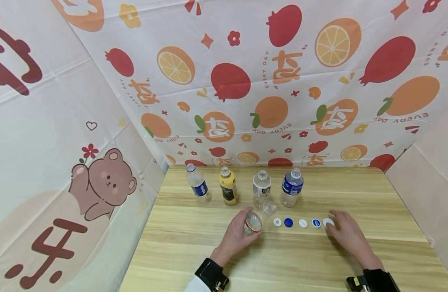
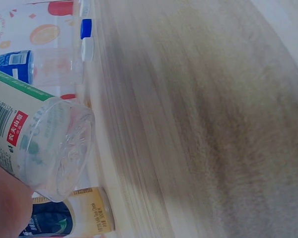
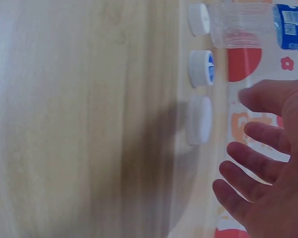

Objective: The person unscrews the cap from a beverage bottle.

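Note:
My left hand [image 1: 234,234] grips a clear plastic bottle [image 2: 49,144] with a green and white label, tilted with its uncapped mouth away from me. Below it in the left wrist view, a yellow milk tea bottle [image 2: 92,213] shows. My right hand [image 1: 347,233] hovers over the right end of a row of bottle caps, fingers spread around a large white cap [image 3: 199,120]. In the right wrist view its thumb and fingers are apart from that cap. Beside it lies a blue and white cap [image 3: 202,68].
Along the table's back stand a blue-labelled bottle [image 1: 198,184], the yellow bottle [image 1: 228,187], a white-labelled bottle [image 1: 262,187] and another blue-labelled one [image 1: 291,188]. The cap row continues left with a white cap [image 1: 303,223], a blue cap [image 1: 288,222] and a patterned white cap [image 1: 277,222].

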{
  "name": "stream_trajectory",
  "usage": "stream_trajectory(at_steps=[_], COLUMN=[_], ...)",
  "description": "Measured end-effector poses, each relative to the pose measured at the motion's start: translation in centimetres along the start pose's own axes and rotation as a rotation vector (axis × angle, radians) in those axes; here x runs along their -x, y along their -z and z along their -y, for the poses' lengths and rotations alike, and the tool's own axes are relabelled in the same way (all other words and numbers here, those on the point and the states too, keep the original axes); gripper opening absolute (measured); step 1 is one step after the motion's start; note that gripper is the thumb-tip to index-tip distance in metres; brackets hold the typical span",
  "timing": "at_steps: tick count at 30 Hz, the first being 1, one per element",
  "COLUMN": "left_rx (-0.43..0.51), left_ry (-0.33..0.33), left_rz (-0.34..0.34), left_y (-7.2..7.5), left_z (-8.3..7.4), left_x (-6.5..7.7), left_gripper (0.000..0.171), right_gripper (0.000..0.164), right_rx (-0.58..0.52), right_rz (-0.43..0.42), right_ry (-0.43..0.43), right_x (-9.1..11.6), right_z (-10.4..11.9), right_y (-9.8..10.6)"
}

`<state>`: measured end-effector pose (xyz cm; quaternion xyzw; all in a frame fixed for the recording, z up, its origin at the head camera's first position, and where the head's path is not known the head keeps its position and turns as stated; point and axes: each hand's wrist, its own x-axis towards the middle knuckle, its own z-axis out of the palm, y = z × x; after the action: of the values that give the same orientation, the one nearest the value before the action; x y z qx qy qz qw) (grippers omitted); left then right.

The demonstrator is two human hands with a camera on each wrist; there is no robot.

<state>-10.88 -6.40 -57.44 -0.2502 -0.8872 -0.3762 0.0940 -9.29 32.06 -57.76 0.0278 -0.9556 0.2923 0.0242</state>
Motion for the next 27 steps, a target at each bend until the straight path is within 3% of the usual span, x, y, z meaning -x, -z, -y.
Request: stream_trajectory(at_steps=[9, 15, 22, 27], left_rx=[0.031, 0.090, 0.226, 0.335], left_ry=[-0.026, 0.074, 0.146, 0.249], left_rz=[-0.102, -0.137, -0.111, -0.092], left_y=[-0.4, -0.6, -1.0, -1.1], left_z=[-0.1, -0.1, -0.1, -0.3], left_x=[-0.3, -0.6, -1.0, -1.4], left_gripper=[0.081, 0.081, 0.081, 0.076], right_gripper=[0.041, 0.039, 0.039, 0.039], right_rx=[-0.051, -0.070, -0.077, -0.067], right_rz=[-0.135, -0.180, -0.184, -0.180], right_ry=[0.024, 0.018, 0.006, 0.015], right_x=[0.2, 0.1, 0.1, 0.0], right_z=[1.2, 1.7, 2.4, 2.5], right_y=[0.7, 0.9, 1.0, 0.8])
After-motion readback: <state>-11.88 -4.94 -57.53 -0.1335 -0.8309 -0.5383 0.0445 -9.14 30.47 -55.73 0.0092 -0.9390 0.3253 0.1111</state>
